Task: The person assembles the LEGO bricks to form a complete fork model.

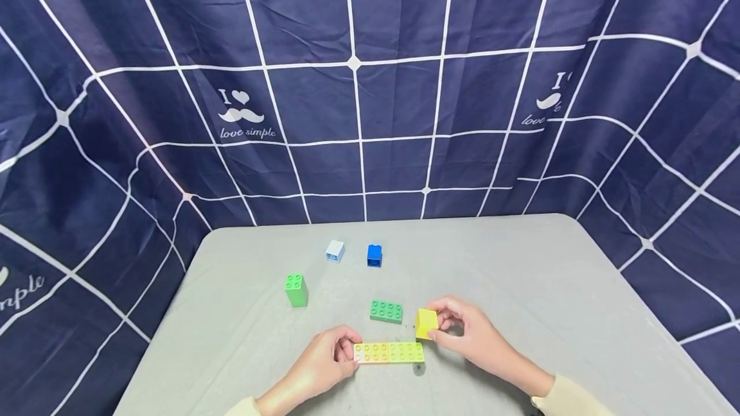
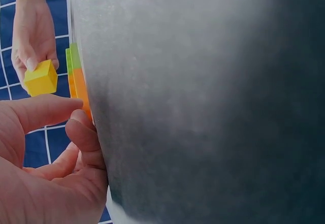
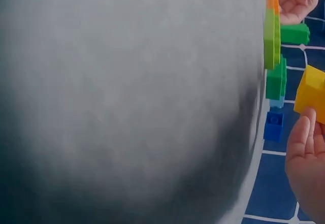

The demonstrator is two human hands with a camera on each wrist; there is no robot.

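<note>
My left hand [image 1: 324, 361] pinches the left end of an orange toy building brick [image 2: 81, 89] between thumb and fingers. End to end with it on its right lies a lime-green brick [image 1: 406, 353]; together they form one long row, studs up, on the grey table [image 1: 520, 275]. In my right hand [image 1: 471, 338] a yellow block [image 1: 426, 324] is gripped by thumb and fingertips, raised just beyond the right end of the row. A flat green brick [image 1: 385, 313] with two rows of studs sits behind the row.
A tall green brick [image 1: 297, 294] stands at the left of the table. Farther back are a light blue brick [image 1: 335, 251] and a dark blue brick [image 1: 374, 255]. A navy curtain [image 1: 399, 95] with white lines surrounds the back and sides.
</note>
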